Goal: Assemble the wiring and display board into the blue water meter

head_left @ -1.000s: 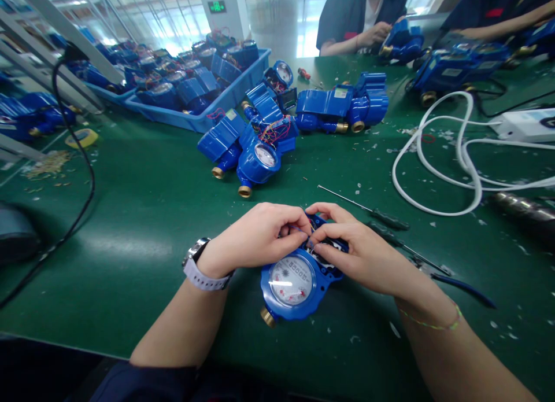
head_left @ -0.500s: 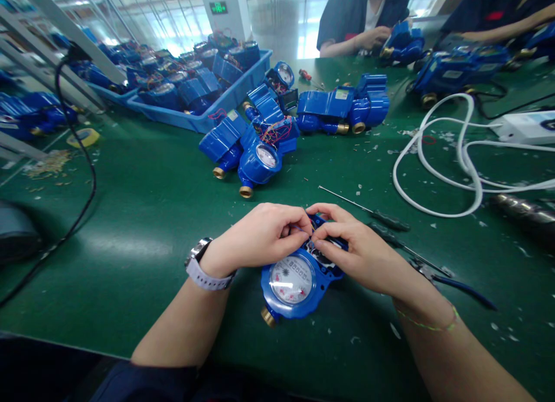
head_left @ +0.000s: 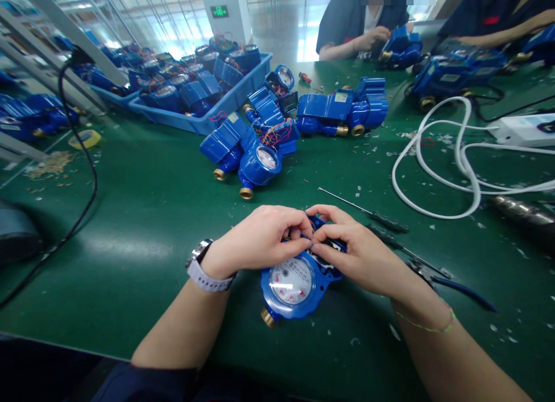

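A blue water meter [head_left: 292,280] with a round dial and a brass end lies in front of me on the green table. Its upper housing is uncovered and shows wiring and dark parts inside. My left hand [head_left: 271,237], with a watch at the wrist, is closed in a pinch over the left side of that housing. From the right, my right hand [head_left: 349,246] pinches at the same spot, thumb and forefinger almost meeting the left fingertips. Whatever small piece is between the fingertips is hidden, possibly a wire end.
Beyond the hands sit several blue meters [head_left: 260,162], and a blue crate [head_left: 203,124] full of more. To the right lie screwdrivers [head_left: 388,220], pliers [head_left: 463,292] and a looped white cable [head_left: 394,176]. Yellow tape [head_left: 84,139] is at left. Two people work across the table.
Both hands stay over the open housing of the meter. Their fingers have shifted only slightly, with the left thumb and right fingertips drawn a little closer together.
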{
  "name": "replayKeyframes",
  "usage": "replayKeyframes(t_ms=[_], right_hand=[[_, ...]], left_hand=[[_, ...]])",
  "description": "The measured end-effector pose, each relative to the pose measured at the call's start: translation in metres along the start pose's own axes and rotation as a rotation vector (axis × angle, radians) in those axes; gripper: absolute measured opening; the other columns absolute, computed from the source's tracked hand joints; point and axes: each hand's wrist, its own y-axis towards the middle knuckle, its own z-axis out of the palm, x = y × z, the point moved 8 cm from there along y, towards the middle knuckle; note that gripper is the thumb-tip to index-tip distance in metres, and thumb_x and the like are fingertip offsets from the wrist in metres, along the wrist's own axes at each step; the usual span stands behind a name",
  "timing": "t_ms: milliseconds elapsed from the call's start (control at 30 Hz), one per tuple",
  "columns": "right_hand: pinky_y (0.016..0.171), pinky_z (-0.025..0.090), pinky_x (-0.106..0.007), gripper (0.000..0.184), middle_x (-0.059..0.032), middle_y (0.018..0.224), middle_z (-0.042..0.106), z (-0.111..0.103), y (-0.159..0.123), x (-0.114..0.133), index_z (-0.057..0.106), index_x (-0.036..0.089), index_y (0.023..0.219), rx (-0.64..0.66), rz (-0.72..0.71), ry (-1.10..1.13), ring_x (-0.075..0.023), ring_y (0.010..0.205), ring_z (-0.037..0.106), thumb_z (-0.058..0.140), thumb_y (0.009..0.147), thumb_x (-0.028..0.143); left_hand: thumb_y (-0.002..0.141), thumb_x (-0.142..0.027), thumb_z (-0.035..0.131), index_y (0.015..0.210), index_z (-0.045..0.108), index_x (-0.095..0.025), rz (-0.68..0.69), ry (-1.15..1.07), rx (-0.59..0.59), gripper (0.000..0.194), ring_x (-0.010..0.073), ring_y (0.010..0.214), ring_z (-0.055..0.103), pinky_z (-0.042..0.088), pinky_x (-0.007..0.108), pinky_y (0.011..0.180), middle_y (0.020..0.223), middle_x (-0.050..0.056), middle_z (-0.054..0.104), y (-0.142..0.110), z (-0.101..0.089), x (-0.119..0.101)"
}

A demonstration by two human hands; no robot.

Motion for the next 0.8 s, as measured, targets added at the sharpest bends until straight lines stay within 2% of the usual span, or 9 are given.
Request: replayKeyframes(t_ms=[267,433,567,800], right_hand=[[0.104,0.038,-0.049,0.020,-0.0089,0.131,0.053,0.0000,0.0006,0.0018,0.070,0.021,0.080,-0.001,-0.019,-0.003,-0.0263,0.123,0.048,0.052,0.091,0.020],[0.105,0.037,-0.049,0.011,-0.0084,0.132,0.052,-0.0004,0.0002,0.0006,0.069,0.021,0.078,-0.003,0.008,0.024,-0.0268,0.123,0.048,0.060,0.086,0.020],[0.105,0.037,-0.049,0.013,-0.0085,0.131,0.052,-0.0004,-0.0001,-0.0005,0.069,0.021,0.077,-0.008,0.020,0.037,-0.0266,0.123,0.048,0.060,0.087,0.023],[0.105,0.037,-0.049,0.016,-0.0094,0.132,0.052,0.0003,-0.0005,-0.0012,0.070,0.020,0.079,-0.012,0.023,0.027,-0.0270,0.122,0.049,0.057,0.089,0.024]], left_hand=[[0.087,-0.019,0.056,0.078,0.066,-0.016,-0.012,0.031,-0.031,0.013,0.0105,0.061,0.055,0.037,0.022,0.060,0.069,-0.001,0.064,0.0031,0.0006,-0.0016],[0.086,-0.018,0.056,0.080,0.065,-0.016,-0.009,0.047,-0.039,0.012,0.0108,0.062,0.055,0.036,0.022,0.059,0.072,0.000,0.065,0.0026,0.0011,-0.0019],[0.086,-0.018,0.056,0.079,0.065,-0.016,-0.013,0.053,-0.036,0.012,0.0108,0.062,0.055,0.036,0.022,0.059,0.071,0.000,0.064,0.0021,0.0022,-0.0018],[0.090,-0.021,0.053,0.084,0.067,-0.016,-0.019,0.012,-0.013,0.016,0.0122,0.069,0.060,0.041,0.023,0.065,0.077,0.001,0.068,0.0009,0.0017,0.0009]])
